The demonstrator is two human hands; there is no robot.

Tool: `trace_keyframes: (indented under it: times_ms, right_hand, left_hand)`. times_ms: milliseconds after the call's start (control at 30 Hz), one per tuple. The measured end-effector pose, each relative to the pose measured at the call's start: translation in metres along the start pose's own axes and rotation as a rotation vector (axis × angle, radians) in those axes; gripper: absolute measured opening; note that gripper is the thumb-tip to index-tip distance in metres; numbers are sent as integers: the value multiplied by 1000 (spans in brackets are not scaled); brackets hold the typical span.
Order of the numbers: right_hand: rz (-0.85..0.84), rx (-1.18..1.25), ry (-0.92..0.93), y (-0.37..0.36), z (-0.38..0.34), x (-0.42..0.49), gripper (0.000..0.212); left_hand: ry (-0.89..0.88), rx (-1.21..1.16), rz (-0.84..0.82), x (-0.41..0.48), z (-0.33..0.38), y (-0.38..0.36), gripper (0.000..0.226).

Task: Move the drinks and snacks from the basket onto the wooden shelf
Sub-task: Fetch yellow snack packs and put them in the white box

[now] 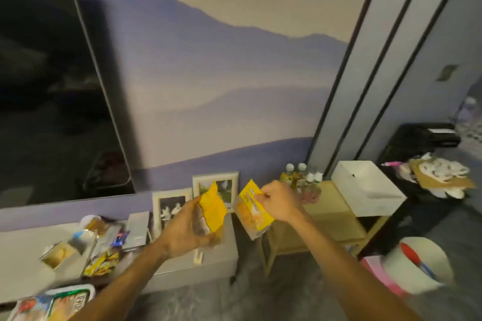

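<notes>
My left hand (pixel 186 227) grips a yellow snack packet (pixel 212 210) in the air over the grey cabinet's right end. A second yellow snack packet (pixel 253 210) hangs from my right hand (pixel 277 202), pinched by its top edge, just left of the low wooden shelf (pixel 336 210). Several drink bottles (pixel 303 181) with white caps stand on the shelf's back left corner. The basket (pixel 54 302) shows at the bottom left edge, with packets still inside it.
A grey cabinet (pixel 182 266) holds loose snack packets (pixel 104 260), an open small box (pixel 61 254) and two framed pictures (pixel 216 187). A dark TV hangs upper left. A white box (pixel 367 187) sits on the shelf's right side. A white bin (pixel 417 266) stands lower right.
</notes>
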State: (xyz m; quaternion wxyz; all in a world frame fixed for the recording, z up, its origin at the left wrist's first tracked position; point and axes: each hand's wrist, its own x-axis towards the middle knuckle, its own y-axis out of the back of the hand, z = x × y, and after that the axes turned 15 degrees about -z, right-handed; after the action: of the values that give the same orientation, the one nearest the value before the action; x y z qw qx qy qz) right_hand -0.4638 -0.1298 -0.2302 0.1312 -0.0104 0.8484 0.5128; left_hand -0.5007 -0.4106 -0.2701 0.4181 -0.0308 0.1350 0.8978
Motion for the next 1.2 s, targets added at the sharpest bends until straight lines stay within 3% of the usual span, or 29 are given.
trace_keyframes:
  times_ms: [33,67,133,200,567,767,1000,1200]
  right_hand:
    - [15,15,-29,10,29,-8,55]
    - [28,28,-56,20,55,-18,52]
    - [66,47,-90,39,107,-37,52]
    - [88,61,-120,57,155,-56,56]
    - [318,232,-306,121,399,-101,51]
    - [358,289,-356,171,492,-66,49]
    - [318,328,-400,226,605,12,43]
    - [226,315,-381,258,683,82,41]
  left_hand:
    - [14,-4,-2,19,5,-20,52]
    - [34,46,-41,41,4,-39,64]
    - [49,238,-48,85,8,-77,115]
    - [18,326,-108,119,14,-117,128]
    - [-74,402,-324,300,77,-295,121]
    - [-104,490,-332,424,82,-355,114]
    - [-82,349,-413,566,103,-405,103]
    - [-2,307,-349,669,98,-430,137]
